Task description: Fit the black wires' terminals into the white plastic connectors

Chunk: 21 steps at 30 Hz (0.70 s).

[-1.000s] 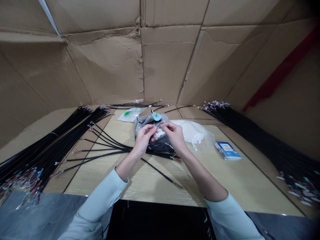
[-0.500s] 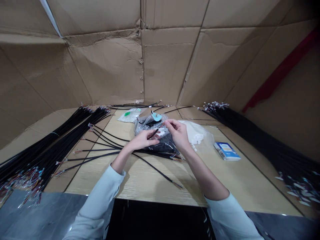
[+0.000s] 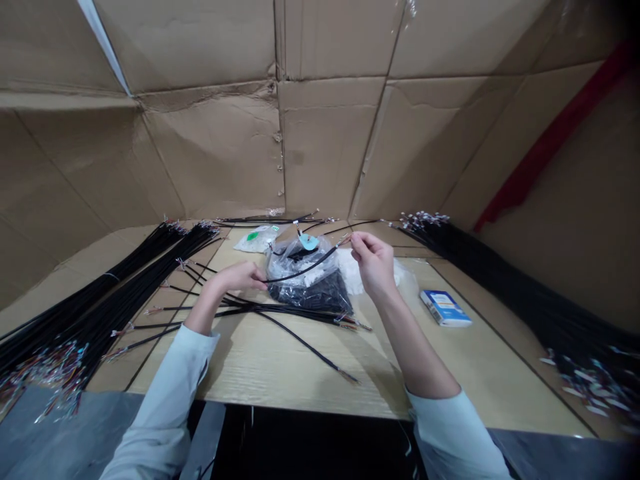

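A black cable (image 3: 305,270) is stretched between my hands above a clear plastic bag (image 3: 320,293) of dark contents. My left hand (image 3: 244,275) is closed on the cable's left part. At the cable's other end, thin coloured wires (image 3: 345,239) stick out, and my right hand (image 3: 373,259) pinches their tips between thumb and fingers. Several loose black cables (image 3: 245,309) lie crossed on the table below, one slanting toward the front edge. A round light-blue piece (image 3: 309,241) sits on top of the bag.
Thick bundles of black cables lie on the left (image 3: 125,287) and right (image 3: 500,287). A small bag with a green label (image 3: 256,239) is at the back. White plastic sheeting (image 3: 407,279) and a blue-and-white box (image 3: 446,309) are on the right. Cardboard walls (image 3: 325,147) surround the table.
My hands have moved apart, left hand leftward and right hand slightly rightward. The cable now spans the gap between them, more of its length showing. The camera view has shifted slightly.
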Motion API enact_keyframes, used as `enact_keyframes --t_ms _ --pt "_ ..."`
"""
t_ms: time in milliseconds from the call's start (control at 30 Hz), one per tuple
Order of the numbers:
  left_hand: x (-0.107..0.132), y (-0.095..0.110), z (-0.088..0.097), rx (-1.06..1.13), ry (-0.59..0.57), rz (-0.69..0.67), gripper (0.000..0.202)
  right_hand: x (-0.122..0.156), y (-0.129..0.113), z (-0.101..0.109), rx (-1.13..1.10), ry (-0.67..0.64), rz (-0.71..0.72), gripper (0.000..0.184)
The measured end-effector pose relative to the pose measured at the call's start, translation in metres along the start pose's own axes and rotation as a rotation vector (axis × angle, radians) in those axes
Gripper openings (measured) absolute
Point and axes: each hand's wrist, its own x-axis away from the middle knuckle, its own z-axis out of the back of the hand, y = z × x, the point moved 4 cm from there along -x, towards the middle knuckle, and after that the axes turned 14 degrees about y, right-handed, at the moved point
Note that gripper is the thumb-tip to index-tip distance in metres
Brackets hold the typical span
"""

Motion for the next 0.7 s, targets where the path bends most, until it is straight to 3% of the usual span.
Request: enact_keyframes --t_ms 100,267,467,600,700 --pt "0.003 -0.009 0.023 0.076 0.022 0.005 0.031 -0.006 0.001 0.005 -0.049 0.026 0.003 0.027" --pt "0.003 -0.012 0.062 -0.085 0.391 0.058 0.024 -0.01 0.003 0.006 -0.027 0.036 0.009 0.027" --pt "0.007 0.003 0.076 -0.329 0.517 0.102 0.024 -0.025 0.002 -0.003 -0.001 0.042 0.046 0.029" --pt "0.005 0.008 0.093 -0.327 0.753 0.096 0.028 -0.034 0.005 0.001 0.021 0.079 0.07 0.032" --pt "-0.006 0.012 0.106 -0.206 0.897 0.012 0.03 -0.033 0.007 0.006 0.013 0.109 0.094 0.033"
